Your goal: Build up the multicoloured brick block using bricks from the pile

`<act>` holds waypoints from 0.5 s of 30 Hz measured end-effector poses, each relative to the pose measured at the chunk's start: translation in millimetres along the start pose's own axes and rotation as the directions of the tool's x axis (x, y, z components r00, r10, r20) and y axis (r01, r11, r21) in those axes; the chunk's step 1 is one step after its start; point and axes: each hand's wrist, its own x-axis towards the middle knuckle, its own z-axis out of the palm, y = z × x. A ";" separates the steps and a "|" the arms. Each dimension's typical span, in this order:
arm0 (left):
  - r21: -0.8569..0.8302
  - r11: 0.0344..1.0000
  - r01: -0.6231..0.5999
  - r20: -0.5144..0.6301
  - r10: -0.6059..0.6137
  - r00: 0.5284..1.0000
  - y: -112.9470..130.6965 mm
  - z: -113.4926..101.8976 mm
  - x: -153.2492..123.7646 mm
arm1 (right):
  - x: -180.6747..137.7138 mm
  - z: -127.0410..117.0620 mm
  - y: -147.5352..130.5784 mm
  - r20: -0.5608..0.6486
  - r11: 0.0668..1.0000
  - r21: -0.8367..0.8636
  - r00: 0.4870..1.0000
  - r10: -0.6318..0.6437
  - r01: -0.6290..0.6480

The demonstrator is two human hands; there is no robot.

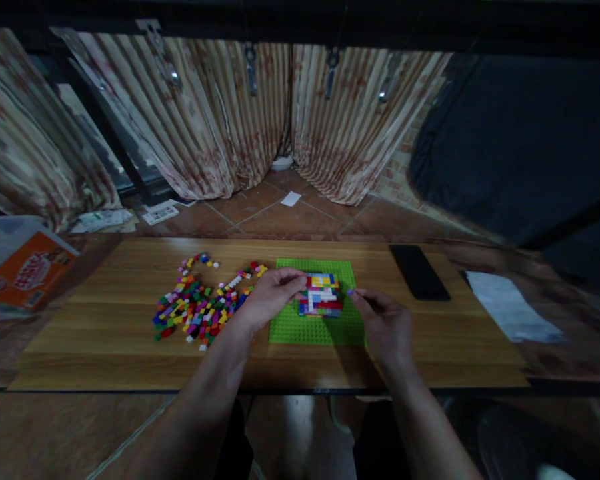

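A green baseplate (300,327) lies on the wooden table (105,333) and carries a small multicoloured brick build (322,293). My left hand (270,293) rests on the plate's left part, its fingers curled against the left side of the build. My right hand (383,320) is just right of the build, with thumb and forefinger pinched on a tiny purple brick (351,292). A loose pile of small coloured bricks (200,303) is spread out to the left of the plate, beside my left wrist.
A black phone (419,272) lies right of the plate, and a white sheet (510,305) sits near the table's right end. An orange box (23,272) stands off the left end. Striped curtains (220,113) hang behind, over a tiled floor.
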 end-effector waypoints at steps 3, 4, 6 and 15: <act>0.020 1.000 0.007 -0.024 -0.006 1.000 -1.0 -0.3 0.8 | -0.5 0.5 4.0 0.022 0.997 -0.077 1.000 0.002 0.000; 0.025 1.000 0.009 -0.024 -0.009 1.000 -1.3 -0.3 0.8 | -0.7 1.0 5.2 0.033 0.996 -0.093 0.999 0.008 -0.005; 0.046 0.999 0.013 -0.020 -0.012 1.000 -1.7 -0.6 0.9 | -0.9 1.9 7.6 0.053 0.993 -0.116 0.998 0.020 -0.014; 0.096 0.994 -0.043 -0.011 0.045 0.999 -4.8 -3.4 2.5 | -0.6 2.0 10.8 0.104 0.985 -0.167 0.993 0.061 -0.043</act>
